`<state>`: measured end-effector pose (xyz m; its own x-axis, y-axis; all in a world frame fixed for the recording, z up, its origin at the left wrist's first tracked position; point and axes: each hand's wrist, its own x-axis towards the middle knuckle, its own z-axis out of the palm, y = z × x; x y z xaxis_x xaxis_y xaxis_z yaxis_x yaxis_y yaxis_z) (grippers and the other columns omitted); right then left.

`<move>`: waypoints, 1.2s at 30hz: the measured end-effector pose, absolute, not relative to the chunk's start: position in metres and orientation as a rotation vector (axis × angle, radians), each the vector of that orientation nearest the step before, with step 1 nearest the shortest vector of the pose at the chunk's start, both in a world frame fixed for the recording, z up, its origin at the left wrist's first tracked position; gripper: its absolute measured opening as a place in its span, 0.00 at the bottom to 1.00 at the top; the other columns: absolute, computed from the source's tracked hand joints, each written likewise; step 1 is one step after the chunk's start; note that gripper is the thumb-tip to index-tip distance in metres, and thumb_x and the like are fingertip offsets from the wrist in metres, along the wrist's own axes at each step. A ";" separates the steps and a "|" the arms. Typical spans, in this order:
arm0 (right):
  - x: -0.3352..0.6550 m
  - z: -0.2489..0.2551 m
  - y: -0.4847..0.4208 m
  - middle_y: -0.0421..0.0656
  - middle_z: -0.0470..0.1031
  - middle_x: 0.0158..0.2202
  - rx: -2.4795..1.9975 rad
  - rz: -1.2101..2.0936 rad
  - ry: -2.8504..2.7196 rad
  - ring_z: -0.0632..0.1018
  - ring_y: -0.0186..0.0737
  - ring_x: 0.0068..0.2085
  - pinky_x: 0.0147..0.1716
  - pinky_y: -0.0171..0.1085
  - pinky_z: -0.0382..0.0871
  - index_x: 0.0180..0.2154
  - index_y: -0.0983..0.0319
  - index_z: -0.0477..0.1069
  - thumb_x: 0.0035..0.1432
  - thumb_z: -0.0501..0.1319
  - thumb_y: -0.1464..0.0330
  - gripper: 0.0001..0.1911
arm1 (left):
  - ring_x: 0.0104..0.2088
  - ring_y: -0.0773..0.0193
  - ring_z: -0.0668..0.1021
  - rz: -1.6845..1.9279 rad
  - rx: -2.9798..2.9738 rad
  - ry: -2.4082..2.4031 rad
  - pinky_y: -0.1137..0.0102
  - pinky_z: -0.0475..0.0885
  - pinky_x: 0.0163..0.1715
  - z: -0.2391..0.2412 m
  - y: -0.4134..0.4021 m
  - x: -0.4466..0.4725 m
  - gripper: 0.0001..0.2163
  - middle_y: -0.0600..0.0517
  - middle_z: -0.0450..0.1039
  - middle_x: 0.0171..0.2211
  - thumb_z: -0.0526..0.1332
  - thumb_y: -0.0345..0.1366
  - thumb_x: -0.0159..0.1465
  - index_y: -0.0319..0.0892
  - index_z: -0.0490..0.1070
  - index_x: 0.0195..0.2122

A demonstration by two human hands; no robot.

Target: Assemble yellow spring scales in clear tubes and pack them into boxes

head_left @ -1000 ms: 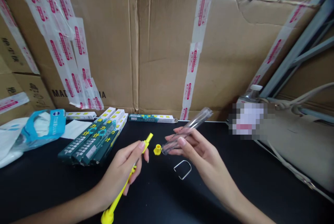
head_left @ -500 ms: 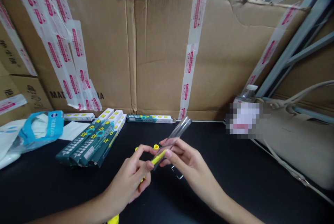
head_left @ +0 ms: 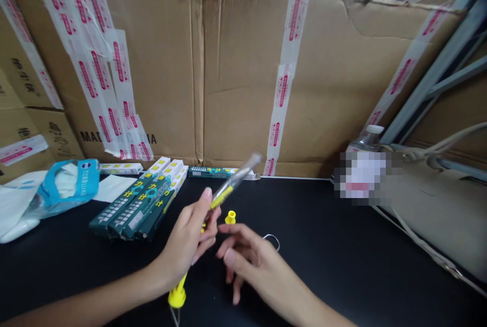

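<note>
While the left hand (head_left: 186,238) grips the tube (head_left: 243,168), already over the rod (head_left: 222,196), the right hand (head_left: 256,261) curls empty; cap (head_left: 230,218) and wire (head_left: 275,239) lie loose.

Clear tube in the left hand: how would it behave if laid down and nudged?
The clear tube would likely roll, given its cylindrical form. It seems stiff: it runs straight beyond the left hand. Its glossy highlights hint at a slippery surface.

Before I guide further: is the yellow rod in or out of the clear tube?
Partly in: the yellow rod shows through the clear tube above the left hand, and its flared end sticks out below.
</note>
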<state>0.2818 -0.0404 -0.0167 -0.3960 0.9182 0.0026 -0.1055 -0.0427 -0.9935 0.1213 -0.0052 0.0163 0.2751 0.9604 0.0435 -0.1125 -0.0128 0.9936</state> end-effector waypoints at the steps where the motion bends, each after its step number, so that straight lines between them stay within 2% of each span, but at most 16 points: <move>1: 0.279 -0.018 -0.044 0.44 0.72 0.40 -0.941 1.578 -1.473 0.75 0.34 0.30 0.20 0.30 0.74 0.55 0.60 0.72 0.52 0.71 0.45 0.36 | 0.11 0.77 0.52 1.131 1.254 0.891 0.78 0.47 0.11 0.020 -0.003 0.123 0.29 0.66 0.51 0.14 0.50 0.66 0.67 0.44 0.61 0.25; 5: 0.271 -0.015 -0.055 0.44 0.79 0.40 -0.947 1.459 -1.786 0.75 0.33 0.29 0.22 0.29 0.66 0.49 0.59 0.81 0.47 0.75 0.47 0.32 | 0.10 0.77 0.53 1.292 1.220 0.800 0.78 0.49 0.13 0.033 0.004 0.133 0.27 0.67 0.50 0.13 0.48 0.63 0.70 0.45 0.60 0.27; 8: 0.269 -0.012 -0.057 0.45 0.82 0.38 -0.907 1.348 -1.898 0.75 0.34 0.28 0.23 0.31 0.65 0.44 0.59 0.85 0.55 0.68 0.46 0.26 | 0.10 0.77 0.54 1.341 1.212 0.749 0.77 0.49 0.13 0.040 0.004 0.141 0.26 0.66 0.51 0.13 0.49 0.62 0.70 0.45 0.59 0.27; 11: 0.269 -0.011 -0.057 0.47 0.84 0.38 -0.890 1.238 -1.898 0.80 0.39 0.32 0.29 0.33 0.68 0.41 0.60 0.86 0.64 0.62 0.50 0.23 | 0.10 0.77 0.55 1.338 1.209 0.729 0.78 0.50 0.12 0.044 0.000 0.146 0.25 0.65 0.54 0.14 0.50 0.61 0.70 0.45 0.61 0.28; 13: 0.270 -0.011 -0.056 0.49 0.85 0.37 -0.886 1.210 -1.844 0.82 0.43 0.36 0.33 0.34 0.71 0.39 0.61 0.86 0.67 0.61 0.53 0.22 | 0.11 0.75 0.61 1.303 1.213 0.730 0.79 0.53 0.12 0.046 -0.003 0.147 0.25 0.64 0.60 0.14 0.53 0.61 0.70 0.44 0.64 0.30; 16: 0.270 -0.013 -0.057 0.51 0.86 0.36 -0.878 1.194 -1.775 0.83 0.43 0.35 0.33 0.35 0.72 0.36 0.64 0.85 0.67 0.61 0.54 0.22 | 0.18 0.69 0.72 1.264 1.218 0.720 0.78 0.62 0.14 0.046 -0.008 0.147 0.24 0.59 0.69 0.18 0.55 0.61 0.68 0.43 0.67 0.34; 18: 0.270 -0.014 -0.058 0.52 0.86 0.35 -0.846 1.233 -1.726 0.83 0.43 0.35 0.34 0.35 0.73 0.35 0.65 0.84 0.67 0.62 0.53 0.23 | 0.24 0.64 0.77 1.261 1.230 0.702 0.75 0.69 0.19 0.045 -0.011 0.145 0.23 0.56 0.74 0.21 0.55 0.61 0.68 0.44 0.67 0.36; 20: 0.271 -0.013 -0.059 0.51 0.86 0.35 -0.824 1.326 -1.652 0.83 0.42 0.35 0.36 0.34 0.74 0.36 0.65 0.84 0.67 0.62 0.51 0.24 | 0.30 0.62 0.79 1.231 1.262 0.709 0.72 0.74 0.30 0.043 -0.014 0.140 0.22 0.53 0.79 0.26 0.52 0.60 0.71 0.44 0.68 0.37; 22: 0.271 -0.012 -0.059 0.49 0.85 0.32 -0.853 1.388 -1.571 0.81 0.38 0.31 0.31 0.32 0.72 0.37 0.64 0.83 0.66 0.61 0.48 0.26 | 0.37 0.62 0.79 1.183 1.287 0.765 0.72 0.74 0.41 0.038 -0.018 0.134 0.22 0.51 0.82 0.31 0.49 0.58 0.73 0.45 0.69 0.38; 23: 0.271 -0.012 -0.059 0.47 0.84 0.30 -0.880 1.397 -1.538 0.77 0.35 0.27 0.27 0.30 0.68 0.38 0.64 0.82 0.65 0.61 0.47 0.27 | 0.39 0.63 0.78 1.157 1.288 0.805 0.73 0.74 0.42 0.034 -0.019 0.132 0.22 0.51 0.82 0.34 0.49 0.58 0.73 0.45 0.70 0.39; 24: 0.272 -0.011 -0.058 0.46 0.82 0.29 -0.907 1.397 -1.509 0.73 0.32 0.25 0.23 0.29 0.64 0.38 0.64 0.82 0.65 0.61 0.45 0.28 | 0.40 0.64 0.77 1.136 1.281 0.838 0.75 0.74 0.40 0.030 -0.021 0.129 0.22 0.51 0.82 0.37 0.51 0.58 0.72 0.45 0.71 0.39; 26: 0.273 -0.011 -0.057 0.44 0.80 0.28 -0.951 1.402 -1.453 0.67 0.29 0.22 0.18 0.28 0.57 0.39 0.64 0.81 0.63 0.61 0.43 0.30 | 0.35 0.65 0.76 1.084 1.260 0.850 0.77 0.73 0.28 0.021 -0.024 0.124 0.22 0.50 0.80 0.41 0.55 0.59 0.70 0.44 0.74 0.41; 28: 0.272 -0.012 -0.055 0.43 0.78 0.29 -0.976 1.453 -1.413 0.64 0.27 0.20 0.17 0.28 0.56 0.40 0.64 0.80 0.61 0.61 0.41 0.31 | 0.25 0.68 0.72 1.040 1.252 0.804 0.77 0.69 0.20 0.010 -0.027 0.121 0.24 0.51 0.78 0.37 0.58 0.60 0.67 0.43 0.75 0.41; 30: 0.272 -0.015 -0.054 0.42 0.76 0.30 -0.978 1.528 -1.390 0.63 0.26 0.20 0.17 0.27 0.57 0.40 0.64 0.78 0.59 0.61 0.39 0.34 | 0.22 0.71 0.70 1.042 1.260 0.770 0.77 0.69 0.19 0.001 -0.028 0.118 0.24 0.53 0.75 0.32 0.61 0.60 0.65 0.41 0.75 0.42; 34: 0.268 -0.021 -0.051 0.41 0.73 0.30 -0.958 1.614 -1.401 0.66 0.27 0.23 0.16 0.26 0.58 0.41 0.64 0.74 0.52 0.67 0.39 0.35 | 0.26 0.67 0.76 1.035 1.289 0.706 0.75 0.73 0.22 -0.010 -0.029 0.113 0.24 0.52 0.77 0.34 0.64 0.58 0.65 0.45 0.70 0.51; 36: 0.267 -0.025 -0.049 0.40 0.72 0.27 -0.980 1.606 -1.434 0.64 0.26 0.21 0.14 0.26 0.56 0.36 0.65 0.73 0.52 0.67 0.39 0.34 | 0.27 0.65 0.77 1.002 1.305 0.692 0.75 0.74 0.21 -0.014 -0.030 0.111 0.23 0.50 0.78 0.35 0.62 0.58 0.66 0.44 0.71 0.50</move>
